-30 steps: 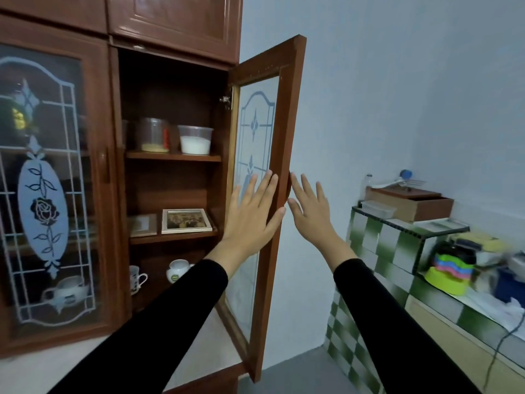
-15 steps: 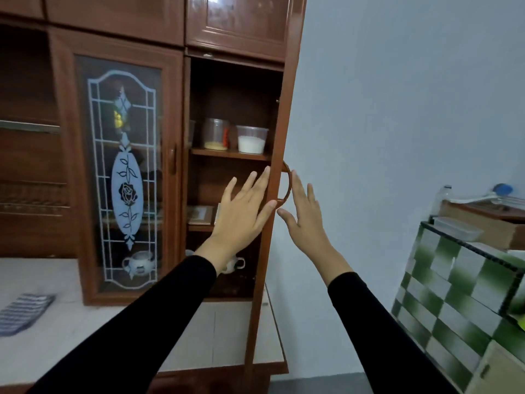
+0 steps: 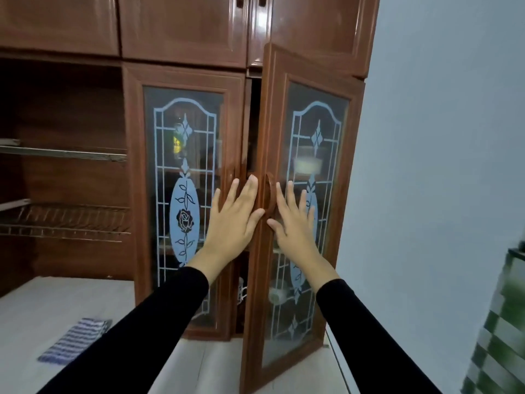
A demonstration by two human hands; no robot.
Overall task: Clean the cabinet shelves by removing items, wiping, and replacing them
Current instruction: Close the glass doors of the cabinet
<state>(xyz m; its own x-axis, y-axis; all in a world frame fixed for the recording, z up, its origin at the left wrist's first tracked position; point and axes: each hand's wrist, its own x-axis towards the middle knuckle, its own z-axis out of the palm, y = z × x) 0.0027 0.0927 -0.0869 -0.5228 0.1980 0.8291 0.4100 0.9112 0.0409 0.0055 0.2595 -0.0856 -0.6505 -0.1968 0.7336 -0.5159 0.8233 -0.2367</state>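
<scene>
Dim, soft indoor light, glare on glossy brown wooden upper cabinet doors [image 3: 255,27], green-and-white tiles [image 3: 502,322] blurred far right, wide-angle bending at edges

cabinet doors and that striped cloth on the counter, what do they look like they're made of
Right door: reddish-brown wood or wood-look laminate, I cannot tell which; its glossy finish shows in the glare on the panels above. Door panel: glass, seemingly frosted with a pale floral pattern, since shelf items show dimly through it. Striped cloth: soft woven fabric, blue and white, lying limp and folded on the counter.

Two glass doors [image 3: 184,194] [image 3: 309,211], two hands [image 3: 233,220] [image 3: 295,226], one striped cloth [image 3: 75,339].
</scene>
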